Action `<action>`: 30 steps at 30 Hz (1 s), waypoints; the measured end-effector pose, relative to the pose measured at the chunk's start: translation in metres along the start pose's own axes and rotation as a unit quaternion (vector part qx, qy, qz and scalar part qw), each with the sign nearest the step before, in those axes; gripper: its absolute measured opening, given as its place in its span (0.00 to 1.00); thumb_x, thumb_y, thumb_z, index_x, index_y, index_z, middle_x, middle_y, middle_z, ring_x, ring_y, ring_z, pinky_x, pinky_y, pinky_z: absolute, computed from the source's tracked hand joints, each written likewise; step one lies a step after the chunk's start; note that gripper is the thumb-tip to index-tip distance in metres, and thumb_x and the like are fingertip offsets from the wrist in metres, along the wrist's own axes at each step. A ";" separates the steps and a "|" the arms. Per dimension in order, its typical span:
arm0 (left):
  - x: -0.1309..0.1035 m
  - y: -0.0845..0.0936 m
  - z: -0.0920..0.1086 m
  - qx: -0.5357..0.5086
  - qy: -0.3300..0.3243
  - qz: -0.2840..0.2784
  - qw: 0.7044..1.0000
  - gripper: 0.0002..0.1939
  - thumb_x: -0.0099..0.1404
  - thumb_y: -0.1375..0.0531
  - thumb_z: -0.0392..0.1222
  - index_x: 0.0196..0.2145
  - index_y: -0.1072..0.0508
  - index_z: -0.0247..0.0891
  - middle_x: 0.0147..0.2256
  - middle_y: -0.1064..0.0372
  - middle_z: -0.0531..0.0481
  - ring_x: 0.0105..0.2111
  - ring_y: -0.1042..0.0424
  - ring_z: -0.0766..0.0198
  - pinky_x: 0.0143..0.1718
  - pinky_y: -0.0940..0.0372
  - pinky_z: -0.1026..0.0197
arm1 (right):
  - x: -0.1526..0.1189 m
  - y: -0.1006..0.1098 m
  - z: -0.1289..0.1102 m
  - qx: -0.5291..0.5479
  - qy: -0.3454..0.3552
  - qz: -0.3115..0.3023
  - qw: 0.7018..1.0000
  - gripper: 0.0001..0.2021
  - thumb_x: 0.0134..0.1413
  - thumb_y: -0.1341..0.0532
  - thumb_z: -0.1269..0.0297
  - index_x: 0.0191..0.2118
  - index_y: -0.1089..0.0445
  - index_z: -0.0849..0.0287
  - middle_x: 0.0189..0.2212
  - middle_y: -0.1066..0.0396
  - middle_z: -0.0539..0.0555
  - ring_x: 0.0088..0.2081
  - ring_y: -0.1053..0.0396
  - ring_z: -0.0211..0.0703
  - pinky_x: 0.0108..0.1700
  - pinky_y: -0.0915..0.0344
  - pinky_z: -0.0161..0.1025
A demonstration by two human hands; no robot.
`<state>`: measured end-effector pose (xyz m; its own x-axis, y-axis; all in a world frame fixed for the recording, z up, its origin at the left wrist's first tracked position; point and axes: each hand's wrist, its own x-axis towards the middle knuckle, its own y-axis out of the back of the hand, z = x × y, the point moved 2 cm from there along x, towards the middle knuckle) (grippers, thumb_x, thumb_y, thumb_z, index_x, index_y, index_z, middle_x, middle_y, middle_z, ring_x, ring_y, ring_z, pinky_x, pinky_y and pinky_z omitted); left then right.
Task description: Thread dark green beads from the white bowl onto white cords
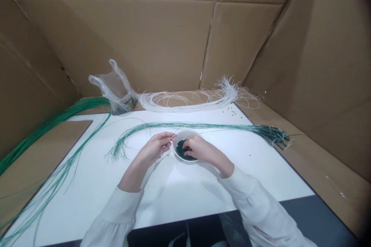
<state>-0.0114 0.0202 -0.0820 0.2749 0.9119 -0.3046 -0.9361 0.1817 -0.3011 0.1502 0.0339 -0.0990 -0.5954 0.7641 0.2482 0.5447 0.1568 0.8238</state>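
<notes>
Pinched between the left hand's (155,147) fingertips is what looks like a thin pale wire (174,136), too fine to be sure. Right hand (199,148) dips curled fingers into the small white bowl (177,141) of dark green beads (183,150), mid-table beside the green strands (203,126).

White counter (179,193), walled in by brown cardboard. Near the middle, a small white bowl (177,141) of dark beads (183,151). Just behind the bowl, a long bundle of green wires (203,125) lying across from left to right, ends fanned out at both sides. Farther back, a looped bundle of white wires (188,100) beside a clear plastic bag (117,90). Along the left edge, more green strands (58,173) trailing off. A few loose beads (232,112) scattered at the back right.
</notes>
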 end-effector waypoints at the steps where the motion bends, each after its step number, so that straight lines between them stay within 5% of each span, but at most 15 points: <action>1: 0.000 0.000 0.000 -0.003 0.001 0.000 1.000 0.09 0.47 0.40 0.32 0.30 0.27 0.31 0.28 0.33 0.48 0.23 0.40 0.74 0.23 0.48 0.70 | 0.000 -0.001 0.000 -0.014 0.000 -0.014 1.000 0.07 0.35 0.38 0.77 0.19 0.28 0.59 0.18 0.31 0.50 0.20 0.36 0.36 0.25 0.41 0.32; 9: 0.000 -0.001 0.000 -0.028 0.012 0.007 1.000 0.10 0.48 0.40 0.30 0.32 0.28 0.30 0.28 0.33 0.48 0.22 0.39 0.74 0.22 0.47 0.71 | -0.001 0.005 -0.006 -0.082 -0.032 -0.049 0.995 0.10 0.40 0.42 0.79 0.20 0.28 0.58 0.17 0.30 0.50 0.20 0.36 0.36 0.24 0.43 0.31; 17: 0.002 0.002 -0.001 -0.033 0.014 -0.001 0.999 0.12 0.47 0.39 0.31 0.33 0.28 0.30 0.28 0.33 0.48 0.23 0.40 0.74 0.23 0.47 0.71 | -0.007 0.021 -0.004 0.061 -0.092 0.093 0.990 0.08 0.44 0.42 0.77 0.29 0.28 0.60 0.29 0.27 0.53 0.30 0.30 0.40 0.36 0.36 0.35; 24: 0.000 -0.002 -0.002 0.138 -0.090 0.050 0.985 0.14 0.53 0.40 0.45 0.34 0.27 0.34 0.26 0.32 0.52 0.20 0.45 0.74 0.20 0.53 0.69 | -0.010 0.020 0.004 0.295 -0.123 0.193 0.928 0.04 0.39 0.36 0.67 0.25 0.27 0.61 0.31 0.27 0.56 0.33 0.28 0.43 0.40 0.33 0.39; 30: -0.013 -0.016 0.005 0.244 -0.200 0.080 0.945 0.15 0.56 0.44 0.49 0.22 0.28 0.35 0.34 0.28 0.47 0.39 0.34 0.59 0.35 0.43 0.65 | -0.010 0.025 0.001 0.443 -0.188 0.223 0.848 0.09 0.34 0.33 0.66 0.28 0.27 0.61 0.28 0.25 0.54 0.34 0.28 0.45 0.40 0.32 0.42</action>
<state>-0.0012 0.0073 -0.0692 0.1070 0.9906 0.0852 -0.9752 0.0878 0.2033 0.1703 0.0309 -0.0808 -0.0746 0.9903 0.1173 0.9950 0.0817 -0.0566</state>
